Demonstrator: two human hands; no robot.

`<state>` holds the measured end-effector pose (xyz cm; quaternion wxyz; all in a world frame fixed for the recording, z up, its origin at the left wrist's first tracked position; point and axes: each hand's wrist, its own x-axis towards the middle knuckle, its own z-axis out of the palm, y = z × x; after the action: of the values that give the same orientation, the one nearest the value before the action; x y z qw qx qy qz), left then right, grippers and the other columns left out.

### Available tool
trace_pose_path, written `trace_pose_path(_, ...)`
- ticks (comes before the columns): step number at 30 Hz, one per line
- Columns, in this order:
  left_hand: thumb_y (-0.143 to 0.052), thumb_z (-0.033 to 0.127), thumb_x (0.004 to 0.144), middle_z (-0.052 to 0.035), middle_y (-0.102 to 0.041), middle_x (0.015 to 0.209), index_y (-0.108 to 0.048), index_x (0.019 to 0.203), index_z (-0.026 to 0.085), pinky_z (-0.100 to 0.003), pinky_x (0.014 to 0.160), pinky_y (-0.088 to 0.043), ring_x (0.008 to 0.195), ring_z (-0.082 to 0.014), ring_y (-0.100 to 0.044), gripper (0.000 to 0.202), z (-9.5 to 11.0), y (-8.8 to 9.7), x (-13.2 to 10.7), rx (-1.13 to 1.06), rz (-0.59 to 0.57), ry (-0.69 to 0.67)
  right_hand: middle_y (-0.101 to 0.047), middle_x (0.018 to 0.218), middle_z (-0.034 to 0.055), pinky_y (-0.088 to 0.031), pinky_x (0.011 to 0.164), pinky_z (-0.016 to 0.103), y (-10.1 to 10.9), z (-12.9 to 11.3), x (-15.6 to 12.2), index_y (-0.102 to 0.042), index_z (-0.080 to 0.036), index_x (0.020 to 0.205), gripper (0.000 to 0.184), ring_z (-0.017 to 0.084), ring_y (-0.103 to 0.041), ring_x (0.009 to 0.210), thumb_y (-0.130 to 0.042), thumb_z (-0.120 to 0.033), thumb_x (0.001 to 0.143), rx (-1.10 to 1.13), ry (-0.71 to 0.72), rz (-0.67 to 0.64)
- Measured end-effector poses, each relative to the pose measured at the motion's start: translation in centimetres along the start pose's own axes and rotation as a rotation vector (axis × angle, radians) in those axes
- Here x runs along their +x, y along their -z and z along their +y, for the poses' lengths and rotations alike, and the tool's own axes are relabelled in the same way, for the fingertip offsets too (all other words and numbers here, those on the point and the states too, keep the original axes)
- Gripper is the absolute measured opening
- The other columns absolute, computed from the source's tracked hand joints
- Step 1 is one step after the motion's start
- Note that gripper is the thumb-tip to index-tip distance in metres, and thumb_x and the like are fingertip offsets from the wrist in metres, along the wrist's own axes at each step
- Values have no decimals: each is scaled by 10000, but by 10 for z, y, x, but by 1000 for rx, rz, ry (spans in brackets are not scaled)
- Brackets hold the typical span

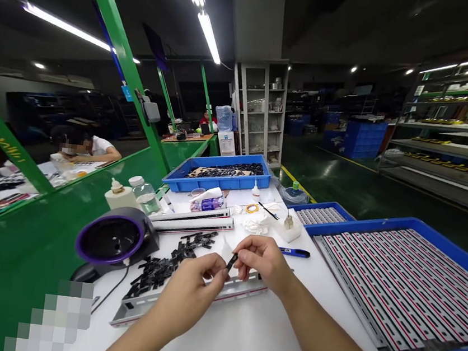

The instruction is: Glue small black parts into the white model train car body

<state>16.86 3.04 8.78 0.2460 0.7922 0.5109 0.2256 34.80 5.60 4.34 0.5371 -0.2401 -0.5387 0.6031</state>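
My left hand (pixel 194 286) and my right hand (pixel 260 260) meet above the white table, both pinching one small black plastic piece (pixel 231 262) between thumb and fingers. Just beneath them lies a long grey metal rail (pixel 147 303) with a red stripe, running left to right. A loose heap of the same black pieces (pixel 164 269) sits to the left of my hands, beside the rail.
A purple-rimmed round black device (pixel 112 239) stands at left. Blue trays (pixel 426 228) of striped rails fill the right side; another blue tray (pixel 219 180) of black parts sits behind. Bottles, tape, a blue pen (pixel 295 252) and two more rails (pixel 192 221) lie mid-table. A person works beyond the green partition.
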Motion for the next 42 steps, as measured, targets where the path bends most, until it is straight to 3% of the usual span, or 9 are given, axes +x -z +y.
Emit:
trace_pose_path(7,-438,355,928,-5,-660,753,-599,772,212,-266,625,-419,708,-162,-582,266,1,-7,0,6,13,-135,-589,534,-24,-361,378,182,1,2,3,-566,-153,699,265,77,-489,375,-727,-359,737,130,-103,44)
trace_pose_path(12,-445,259,937,-45,-705,830,-626,899,208,-328,700,-459,760,-191,-635,193,-2,-15,11,357,254,-491,-411,444,-87,-202,356,164,9,0,8,-482,-167,598,324,23,-294,349,-767,-310,652,409,-236,-19)
trace_pose_path(23,-511,123,900,-22,-724,879,-617,971,201,-315,777,-449,805,-165,-642,150,-22,-12,23,510,370,-851,-369,403,-95,-103,374,201,6,6,10,-494,-180,609,356,25,-196,347,-794,-369,625,302,-269,-22)
trace_pose_path(25,-503,157,902,-27,-726,889,-642,961,217,-326,790,-445,826,-181,-644,163,-18,-10,21,448,329,-798,-344,428,-97,-123,395,210,2,5,7,-482,-190,623,350,37,-198,374,-763,-395,668,277,-259,-40)
trace_pose_path(28,-504,318,898,-27,-707,772,-668,805,220,-306,667,-443,724,-193,-626,212,-8,-7,19,155,197,-371,-446,538,-47,-268,478,244,-7,5,-3,-527,-202,706,235,88,-349,465,-648,-374,812,-96,109,183)
trace_pose_path(31,-577,425,821,-16,-651,651,-640,663,189,-272,589,-404,620,-161,-557,291,-2,-5,19,-381,-92,50,-552,649,2,-339,606,310,-15,10,-14,-556,-233,787,108,162,-472,597,-536,-253,891,-652,495,257)
trace_pose_path(34,-687,396,721,-30,-644,644,-640,647,153,-256,623,-396,637,-140,-541,258,-4,-7,18,-912,-272,194,-551,644,7,-329,629,333,-20,15,-18,-549,-248,809,105,187,-476,616,-503,-232,901,-825,600,182)
trace_pose_path(39,-764,353,660,-41,-654,603,-613,605,157,-266,662,-416,622,-141,-578,254,-6,-12,12,-1242,-369,239,-369,559,-60,-264,485,252,-16,11,-4,-490,-216,757,275,100,-312,479,-594,-446,866,28,119,182)
trace_pose_path(42,-743,361,704,-68,-705,711,-655,680,158,-301,709,-439,666,-160,-590,223,5,-12,3,-1000,-522,128,-297,538,-94,-182,424,205,-7,7,8,-460,-198,714,358,54,-226,438,-731,-428,756,471,24,280)
